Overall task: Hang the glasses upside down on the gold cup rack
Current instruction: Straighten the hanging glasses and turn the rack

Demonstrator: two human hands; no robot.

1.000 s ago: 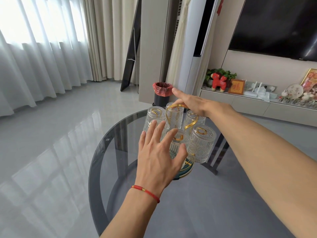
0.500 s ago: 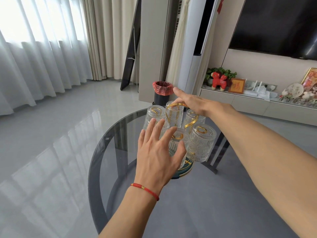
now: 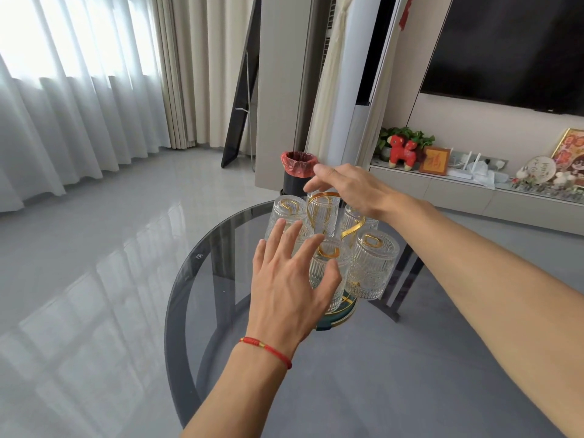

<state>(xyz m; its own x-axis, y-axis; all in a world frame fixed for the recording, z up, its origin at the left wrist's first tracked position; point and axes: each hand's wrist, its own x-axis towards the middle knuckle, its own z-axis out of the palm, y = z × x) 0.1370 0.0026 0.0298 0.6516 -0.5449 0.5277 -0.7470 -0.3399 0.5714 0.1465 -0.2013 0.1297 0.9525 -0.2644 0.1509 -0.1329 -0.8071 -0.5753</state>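
The gold cup rack (image 3: 353, 229) stands near the far rim of a round smoked-glass table (image 3: 221, 235), on a dark round base (image 3: 339, 317). Several ribbed clear glasses hang upside down on it, among them one at the right (image 3: 373, 263) and one at the far left (image 3: 287, 210). My left hand (image 3: 289, 286) is spread flat in front of the nearest glass (image 3: 327, 257), fingers apart, thumb against its side. My right hand (image 3: 346, 186) hovers over the rack's gold top loop with fingers extended, holding nothing.
A black bin with a red liner (image 3: 297, 173) stands on the floor just behind the table. A low cabinet (image 3: 474, 194) with a red toy horse, a plant and frames runs along the right wall under a dark screen. Curtains cover the left.
My right hand has lifted slightly off the rack's top loop. My left hand stays spread in front of the nearest glass, barely shifted.
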